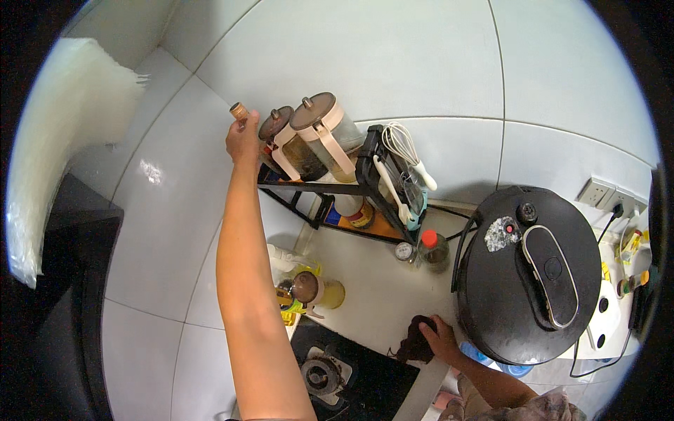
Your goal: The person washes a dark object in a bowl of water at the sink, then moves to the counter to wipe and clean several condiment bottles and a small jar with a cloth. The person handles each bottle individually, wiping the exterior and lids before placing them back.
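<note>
My left hand (243,141) is closed around the neck of a bottle with a copper-coloured cap (239,111), at the left end of a black metal rack (316,187); most of the bottle is hidden. Beside it on the rack's top stand two lidded jugs, a smaller one (284,147) and a larger clear one (337,134), both with beige handles. My right hand (441,337) grips a dark crumpled cloth (417,342) near the counter's front edge.
A black gas stove (368,363) lies below. The rack's right end holds a whisk (403,144). A red-capped jar (435,252) and a small jar (404,252) stand near a black electric cooker (526,284). A lidded pot (331,293) stands left.
</note>
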A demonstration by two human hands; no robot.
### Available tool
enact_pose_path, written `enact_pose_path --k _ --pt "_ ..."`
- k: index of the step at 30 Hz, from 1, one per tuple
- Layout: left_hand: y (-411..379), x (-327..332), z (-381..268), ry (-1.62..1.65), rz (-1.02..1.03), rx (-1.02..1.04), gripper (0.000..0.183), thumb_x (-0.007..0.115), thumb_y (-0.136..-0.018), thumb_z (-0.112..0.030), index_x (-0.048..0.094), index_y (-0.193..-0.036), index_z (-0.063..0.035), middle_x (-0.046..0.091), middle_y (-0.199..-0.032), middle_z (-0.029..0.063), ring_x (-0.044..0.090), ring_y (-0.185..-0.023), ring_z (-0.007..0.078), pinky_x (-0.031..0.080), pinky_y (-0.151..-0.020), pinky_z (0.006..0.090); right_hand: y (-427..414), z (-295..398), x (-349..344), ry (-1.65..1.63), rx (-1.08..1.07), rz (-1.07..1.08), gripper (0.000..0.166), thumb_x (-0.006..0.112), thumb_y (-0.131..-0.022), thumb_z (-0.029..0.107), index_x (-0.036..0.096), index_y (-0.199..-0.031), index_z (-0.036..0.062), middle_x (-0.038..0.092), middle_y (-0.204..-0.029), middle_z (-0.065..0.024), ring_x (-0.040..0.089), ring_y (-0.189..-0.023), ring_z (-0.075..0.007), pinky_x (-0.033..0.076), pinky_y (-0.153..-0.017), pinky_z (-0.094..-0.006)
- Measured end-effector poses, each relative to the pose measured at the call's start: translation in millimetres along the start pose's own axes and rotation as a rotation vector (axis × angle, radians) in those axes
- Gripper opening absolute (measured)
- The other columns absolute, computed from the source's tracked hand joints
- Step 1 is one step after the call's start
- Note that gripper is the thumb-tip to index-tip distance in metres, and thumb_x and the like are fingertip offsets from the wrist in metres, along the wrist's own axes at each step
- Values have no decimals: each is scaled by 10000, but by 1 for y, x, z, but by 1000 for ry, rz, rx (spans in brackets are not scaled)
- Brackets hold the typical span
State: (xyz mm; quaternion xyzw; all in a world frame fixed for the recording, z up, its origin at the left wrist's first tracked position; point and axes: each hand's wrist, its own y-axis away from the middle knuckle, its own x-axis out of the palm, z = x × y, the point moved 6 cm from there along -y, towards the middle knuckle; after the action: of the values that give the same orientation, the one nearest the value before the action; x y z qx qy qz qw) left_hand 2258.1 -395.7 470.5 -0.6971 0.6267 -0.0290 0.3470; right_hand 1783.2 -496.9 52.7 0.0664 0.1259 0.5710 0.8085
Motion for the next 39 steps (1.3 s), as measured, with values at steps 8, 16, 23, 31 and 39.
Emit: enact_pose_path --k 8,16,23,31,39 --pt "8 -42 3 -249 -272 105 388 702 -779 -372 690 -891 -1 707 -905 135 664 -847 286 491 -800 385 2 -1 -6 -46 50 61 526 506 -964 485 531 -1131 -13 621 -984 -212 602 -915 -307 452 -833 -411" --pt "51 -133 -36 106 -347 159 340 702 -820 -326 643 -904 -1 641 -844 55 592 -772 173 474 -723 324 3 -13 7 3 64 22 614 506 -965 497 510 -1309 -10 582 -1248 -222 551 -1174 -362 402 -1012 -419" --pt "208 -146 -72 179 -70 42 248 696 -886 -268 648 -951 -34 596 -844 -13 511 -762 76 416 -687 240 1 -5 -6 -201 28 72 636 592 -933 503 537 -1311 -5 619 -1212 -122 566 -1132 -229 420 -1004 -355" --pt "416 -96 -35 40 182 -93 262 690 -896 -231 646 -992 8 672 -861 58 613 -778 108 517 -724 298 46 92 -21 -1010 63 169 423 478 -1014 417 576 -1211 55 640 -1149 -49 606 -1049 -148 499 -929 -321" --pt "488 -63 39 75 167 -92 193 699 -873 -174 615 -963 -25 624 -875 98 610 -808 236 486 -723 342 41 202 -20 -784 -359 149 440 407 -1034 426 558 -1186 42 646 -1047 -110 649 -938 -190 556 -820 -332"
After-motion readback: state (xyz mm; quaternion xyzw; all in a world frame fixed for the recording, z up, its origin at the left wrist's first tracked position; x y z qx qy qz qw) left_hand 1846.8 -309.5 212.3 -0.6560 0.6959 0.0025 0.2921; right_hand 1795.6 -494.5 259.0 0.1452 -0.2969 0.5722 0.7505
